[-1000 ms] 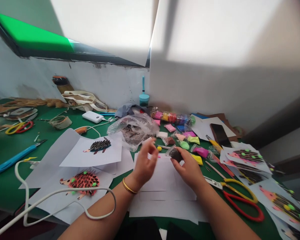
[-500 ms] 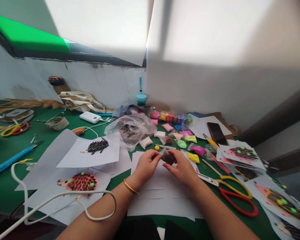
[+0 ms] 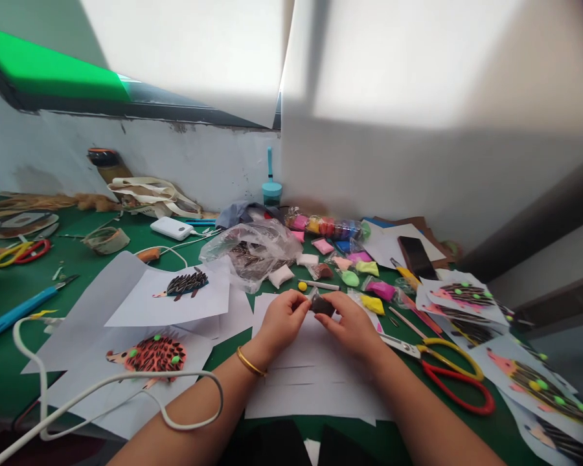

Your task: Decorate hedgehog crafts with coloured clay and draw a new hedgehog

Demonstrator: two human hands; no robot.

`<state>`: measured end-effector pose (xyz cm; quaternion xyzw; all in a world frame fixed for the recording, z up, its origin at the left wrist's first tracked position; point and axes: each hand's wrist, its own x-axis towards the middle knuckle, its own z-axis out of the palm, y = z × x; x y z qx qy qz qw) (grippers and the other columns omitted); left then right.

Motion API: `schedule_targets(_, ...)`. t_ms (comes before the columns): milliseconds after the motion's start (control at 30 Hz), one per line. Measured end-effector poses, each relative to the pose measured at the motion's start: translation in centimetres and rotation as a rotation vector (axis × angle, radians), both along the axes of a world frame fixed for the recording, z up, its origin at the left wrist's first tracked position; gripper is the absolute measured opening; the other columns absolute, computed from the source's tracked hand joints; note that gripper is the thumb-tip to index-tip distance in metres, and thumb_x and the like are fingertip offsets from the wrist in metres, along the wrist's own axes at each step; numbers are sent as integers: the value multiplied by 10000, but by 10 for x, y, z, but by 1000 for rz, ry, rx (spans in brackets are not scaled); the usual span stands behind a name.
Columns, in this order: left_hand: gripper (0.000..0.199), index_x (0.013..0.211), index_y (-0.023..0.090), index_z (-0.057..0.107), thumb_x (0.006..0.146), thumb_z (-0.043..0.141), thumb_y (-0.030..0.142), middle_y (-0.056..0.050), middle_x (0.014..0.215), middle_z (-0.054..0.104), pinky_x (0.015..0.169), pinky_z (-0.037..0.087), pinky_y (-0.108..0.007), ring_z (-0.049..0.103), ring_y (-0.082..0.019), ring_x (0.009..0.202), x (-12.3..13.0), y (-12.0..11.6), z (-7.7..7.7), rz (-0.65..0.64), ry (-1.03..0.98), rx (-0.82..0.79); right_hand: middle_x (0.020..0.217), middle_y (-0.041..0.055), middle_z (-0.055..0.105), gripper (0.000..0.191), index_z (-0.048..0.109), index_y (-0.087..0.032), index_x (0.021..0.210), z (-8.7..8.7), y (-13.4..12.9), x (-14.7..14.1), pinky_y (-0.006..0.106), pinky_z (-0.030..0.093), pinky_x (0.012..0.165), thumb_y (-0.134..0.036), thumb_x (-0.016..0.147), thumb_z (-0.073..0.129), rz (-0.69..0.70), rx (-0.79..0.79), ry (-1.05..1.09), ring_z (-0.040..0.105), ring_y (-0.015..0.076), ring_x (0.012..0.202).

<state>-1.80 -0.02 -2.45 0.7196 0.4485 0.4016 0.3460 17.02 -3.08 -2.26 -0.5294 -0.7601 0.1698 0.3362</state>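
Over the white paper [image 3: 315, 396], the right hand [image 3: 354, 325] grips a dark bag [image 3: 323, 305]; the left hand [image 3: 282, 325] pinches its edge.

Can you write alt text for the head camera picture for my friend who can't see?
A person's left hand and right hand hold a small dark packet above white paper on a green table. Beyond them lie colorful packets and a clear plastic bag; hedgehog pictures sit on both sides, with red-and-yellow scissors near the right arm.

Bright window covering [image 3: 189, 55], soft shadows, stretched edges
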Motion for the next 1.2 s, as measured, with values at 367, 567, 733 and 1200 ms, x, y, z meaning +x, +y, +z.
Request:
schedule_targets(367, 175, 796, 190, 617, 934, 516, 232, -21, 809, 642, 821, 450, -314, 577, -161, 771, 3, -12, 3, -111, 195, 195, 799, 24, 675, 230, 646, -218, 798, 8, -4, -6, 316, 459, 738, -332, 937, 502, -23, -12, 142, 612, 190, 801)
schedule_targets(567, 163, 802, 193, 612, 929, 518, 234, -20, 810, 638, 769, 451, -304, 573, -166, 773, 4, -11, 1, -98, 180, 147, 777, 24, 653, 254, 629, -210, 785, 5, -2, -6, 312, 465, 706, -361, 936, 492, -11, -42, 163, 602, 184, 761)
schedule_targets(733, 159, 822, 196, 616, 933, 520, 259, -21, 824, 627, 741, 451, -295, 579, -168, 797, 0, -6, 1, -31, 131, 134, 975, 50, 688, 271, 628, -215, 1067, 1, -1, -2, 311, 514, 707, -401, 872, 594, -16, -95, 225, 631, 195, 821)
schedule_targets(1200, 629, 1085, 267, 661, 558, 872, 538, -55, 1064, 597, 882, 416, -410, 545, -285, 1043, -9, -6, -9, -280, 584, 225, 1322, 132, 612, 378, 634, -182, 1248, -21, 25, 40, 513, 433, 1045, -318, 916, 515, -241, 84, -270, 538, 298, 1236)
